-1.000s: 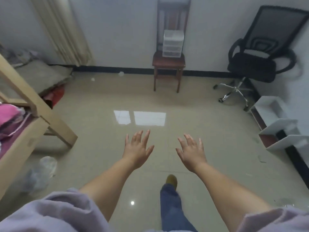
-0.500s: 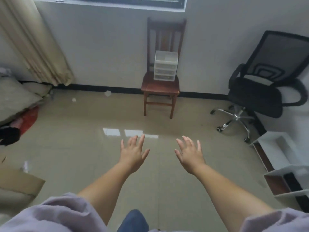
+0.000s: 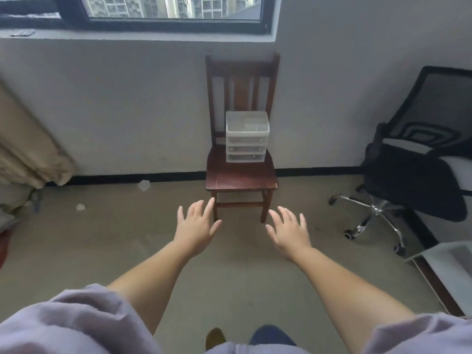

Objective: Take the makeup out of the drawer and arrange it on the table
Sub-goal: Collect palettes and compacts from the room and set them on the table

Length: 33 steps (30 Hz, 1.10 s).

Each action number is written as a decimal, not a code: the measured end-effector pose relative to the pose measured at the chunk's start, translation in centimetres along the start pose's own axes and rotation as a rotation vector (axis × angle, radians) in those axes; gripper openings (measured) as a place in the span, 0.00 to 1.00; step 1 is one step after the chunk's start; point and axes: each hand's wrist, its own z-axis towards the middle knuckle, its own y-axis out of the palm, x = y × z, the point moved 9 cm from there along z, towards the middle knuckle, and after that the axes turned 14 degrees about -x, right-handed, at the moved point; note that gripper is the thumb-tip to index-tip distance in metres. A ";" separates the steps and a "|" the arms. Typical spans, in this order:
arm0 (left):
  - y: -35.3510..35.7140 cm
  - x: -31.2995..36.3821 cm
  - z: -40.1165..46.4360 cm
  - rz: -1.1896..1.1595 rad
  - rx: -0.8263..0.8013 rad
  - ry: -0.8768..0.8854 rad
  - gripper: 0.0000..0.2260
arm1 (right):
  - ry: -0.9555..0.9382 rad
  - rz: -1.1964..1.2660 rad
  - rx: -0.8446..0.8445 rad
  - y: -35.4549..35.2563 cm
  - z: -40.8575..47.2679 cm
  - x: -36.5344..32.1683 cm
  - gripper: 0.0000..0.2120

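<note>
ahead, clear drawer unit (image 3: pixel 247 136) on wooden chair (image 3: pixel 241 175); left hand (image 3: pixel 196 226), right hand (image 3: pixel 290 232) spread, empty.

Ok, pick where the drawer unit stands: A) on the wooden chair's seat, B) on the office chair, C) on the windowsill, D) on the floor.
A: the drawer unit sits on the wooden chair seat, against its backrest, by the wall.
</note>
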 end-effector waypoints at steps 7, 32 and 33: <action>-2.9 -1.0 14.6 0.033 -0.025 0.052 0.28 | 0.003 0.010 -0.042 -3.2 14.4 1.2 0.24; -3.5 0.3 62.8 -0.088 0.087 0.312 0.07 | 0.612 1.853 -0.328 6.9 63.1 5.0 0.14; -3.5 0.3 62.8 -0.081 0.131 0.325 0.06 | 0.667 1.988 -0.293 7.4 63.9 4.7 0.15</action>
